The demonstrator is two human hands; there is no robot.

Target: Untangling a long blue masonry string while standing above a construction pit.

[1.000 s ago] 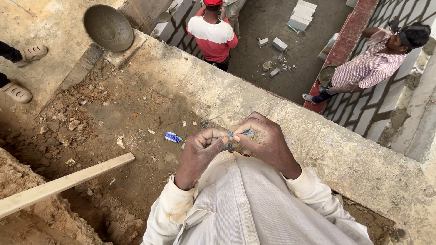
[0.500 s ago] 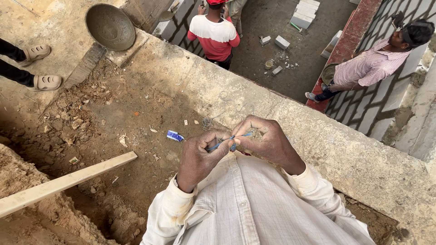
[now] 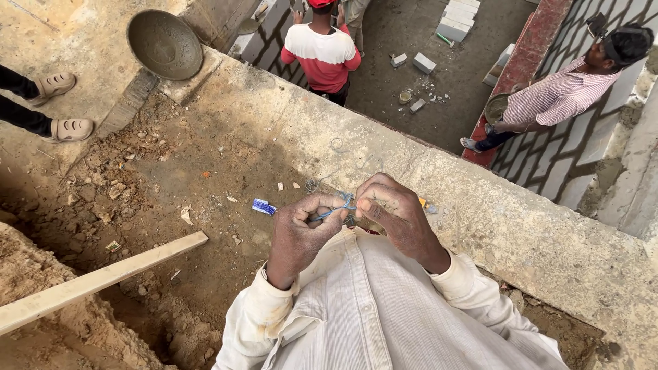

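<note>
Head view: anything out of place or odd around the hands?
A small blue-and-white wrapper lies loose on the rubble-strewn dirt beside the left hand. Both hands, left and right hand, pinch a thin blue string between them. A pale wooden plank lies askew across the dirt. Nothing looks damaged.

A small blue and white wrapper [image 3: 263, 206] lies flat on the dirt ground, just to the left of the person's left hand [image 3: 299, 233]. It is crumpled and a bit long in shape. A tiny green and white scrap of paper [image 3: 112, 245] lies further left in the dirt, near the wooden plank [image 3: 96, 281]. It is too small to tell more.
</note>
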